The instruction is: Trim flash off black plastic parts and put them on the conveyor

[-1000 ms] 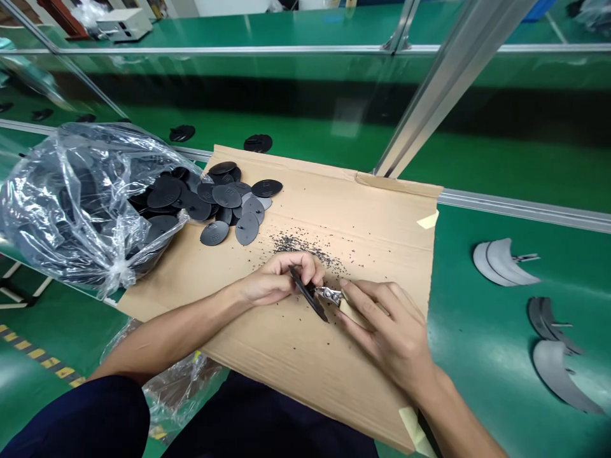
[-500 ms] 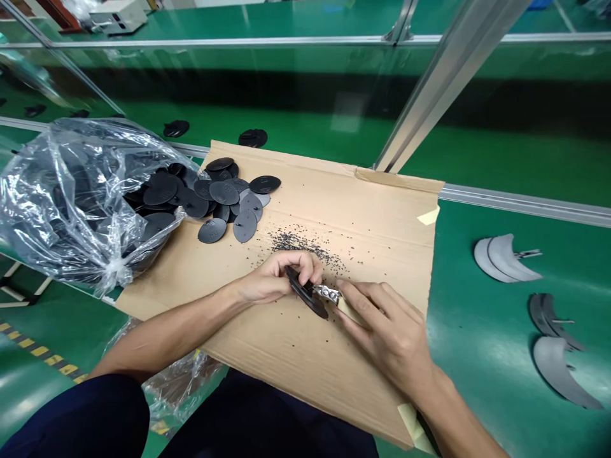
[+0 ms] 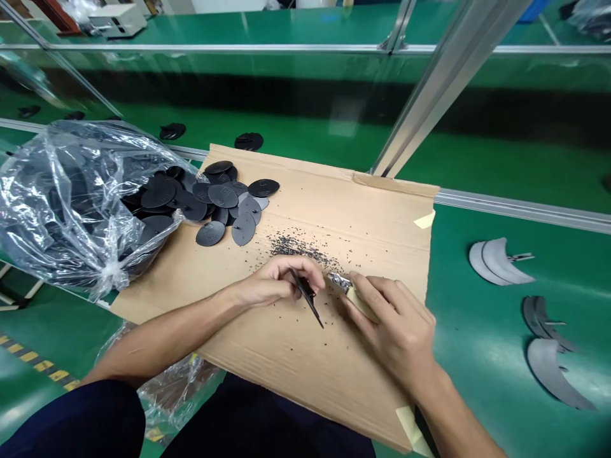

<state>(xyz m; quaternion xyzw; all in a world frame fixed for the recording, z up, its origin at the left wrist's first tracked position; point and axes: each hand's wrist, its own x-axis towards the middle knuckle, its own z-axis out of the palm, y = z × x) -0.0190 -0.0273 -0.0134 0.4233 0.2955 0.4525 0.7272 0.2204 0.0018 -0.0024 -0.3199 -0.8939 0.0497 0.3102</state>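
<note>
Between thumb and fingers, my left hand (image 3: 279, 283) grips a black oval plastic disc (image 3: 308, 300), now turned nearly edge-on. My right hand (image 3: 394, 318) is closed around the pale handles of nippers (image 3: 357, 299). Their metal head (image 3: 340, 280) points at the disc with a small gap between them. Beneath and beyond the hands, many tiny black plastic clippings (image 3: 300, 248) are strewn over a cardboard sheet (image 3: 372, 222). A heap of similar black oval discs (image 3: 222, 196) lies at the sheet's far left.
A clear plastic bag (image 3: 90, 191) full of black discs stands at the left. Along the back runs a transparent panel with a slanting metal post (image 3: 443, 83). Grey curved parts (image 3: 501, 259) rest on the green tabletop (image 3: 468, 343) at the right.
The nippers have drawn back to the right, away from the disc. My left hand has tilted the disc more edge-on. The view has shifted slightly.
</note>
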